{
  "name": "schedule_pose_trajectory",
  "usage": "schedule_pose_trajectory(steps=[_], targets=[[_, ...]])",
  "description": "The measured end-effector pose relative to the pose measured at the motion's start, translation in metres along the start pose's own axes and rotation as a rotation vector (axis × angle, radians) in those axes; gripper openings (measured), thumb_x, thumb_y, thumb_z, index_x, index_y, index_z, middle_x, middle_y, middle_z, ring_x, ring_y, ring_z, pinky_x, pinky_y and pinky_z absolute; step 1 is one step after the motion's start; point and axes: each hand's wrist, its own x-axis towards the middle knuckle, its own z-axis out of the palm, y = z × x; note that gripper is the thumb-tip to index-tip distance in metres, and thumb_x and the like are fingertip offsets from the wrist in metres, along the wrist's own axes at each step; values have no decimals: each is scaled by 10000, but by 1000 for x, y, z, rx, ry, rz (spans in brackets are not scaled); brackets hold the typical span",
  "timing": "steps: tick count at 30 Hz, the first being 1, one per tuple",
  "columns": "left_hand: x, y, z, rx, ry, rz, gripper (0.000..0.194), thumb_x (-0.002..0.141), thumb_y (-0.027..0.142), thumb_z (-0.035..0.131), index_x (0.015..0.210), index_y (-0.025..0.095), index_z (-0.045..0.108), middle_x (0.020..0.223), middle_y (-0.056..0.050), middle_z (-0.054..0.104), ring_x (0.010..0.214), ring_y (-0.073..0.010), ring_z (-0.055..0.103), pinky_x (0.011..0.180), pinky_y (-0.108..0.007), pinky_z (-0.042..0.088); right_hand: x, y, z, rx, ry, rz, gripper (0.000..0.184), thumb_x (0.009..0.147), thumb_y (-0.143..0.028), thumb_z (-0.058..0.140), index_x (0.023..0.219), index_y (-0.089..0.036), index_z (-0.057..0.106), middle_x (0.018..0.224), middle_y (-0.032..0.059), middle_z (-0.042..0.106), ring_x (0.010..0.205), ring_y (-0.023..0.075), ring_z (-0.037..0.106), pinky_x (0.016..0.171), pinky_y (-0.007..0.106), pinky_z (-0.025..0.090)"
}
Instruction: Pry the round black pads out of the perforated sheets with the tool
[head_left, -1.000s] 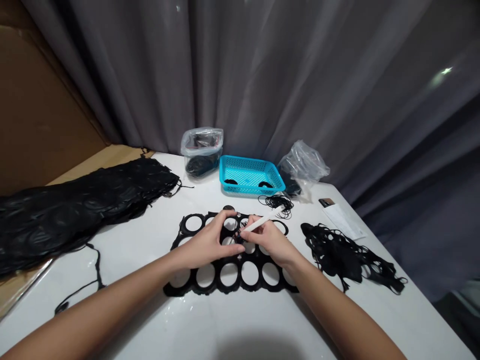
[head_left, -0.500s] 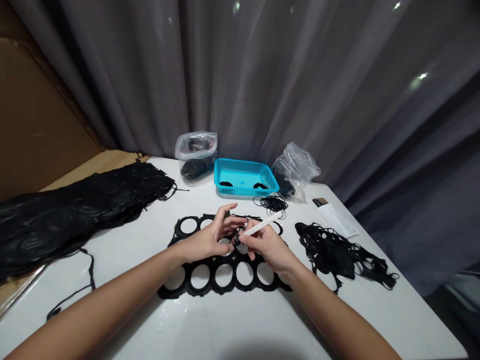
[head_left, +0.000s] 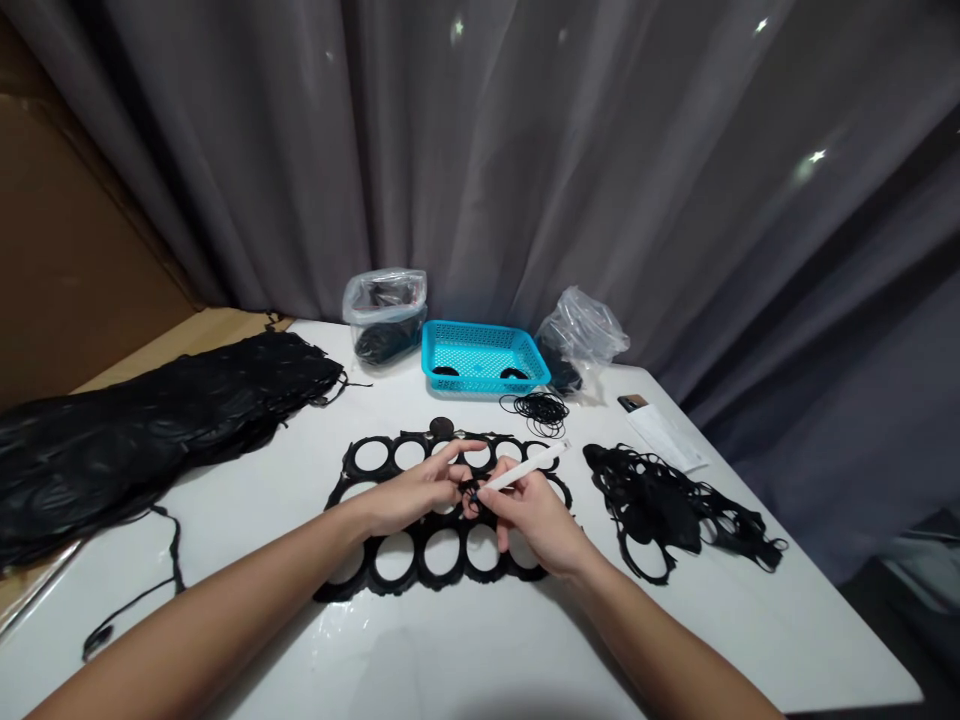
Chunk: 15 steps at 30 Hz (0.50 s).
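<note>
Your left hand (head_left: pixel 417 496) pinches thin black strands (head_left: pixel 471 487) while your right hand (head_left: pixel 531 508), close beside it, grips a white stick (head_left: pixel 534 462) with its lower end at the strands. Beneath both, the black perforated sheet (head_left: pixel 418 562) lies on the white surface (head_left: pixel 409 655).

- Grey curtain (head_left: pixel 600 150), hanging in folds beyond the fingers (head_left: pixel 459 451)
- Brown cardboard (head_left: pixel 75 230), well apart to their left
- White paper (head_left: pixel 670 438), on the table (head_left: pixel 420 660), to their right and farther off
- Phone-like object (head_left: pixel 632 403), at the paper's far end
</note>
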Motion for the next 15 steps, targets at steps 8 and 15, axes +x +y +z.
schedule_pose_trajectory(steps=[8, 15], targets=[[0, -11, 7, -66, 113, 65, 740, 780, 207, 822, 1401, 266, 424, 908, 28, 579, 897, -160, 620, 861, -324, 421, -6, 3, -1, -157, 161, -99, 339, 855, -449, 694, 782, -209, 466, 732, -38, 620, 381, 74, 532, 376, 200, 286], [-5, -1, 12, -254, 100, 79, 757, 776, 343, 841, 1413, 258, 441, 828, 36, 545, 764, -144, 614, 793, -316, 452, -16, 10, -10, 433, -160, 107, 410, 722, -347, 844, 761, -218, 457, 801, 18, 660, 563, 98, 572, 321, 130, 250]])
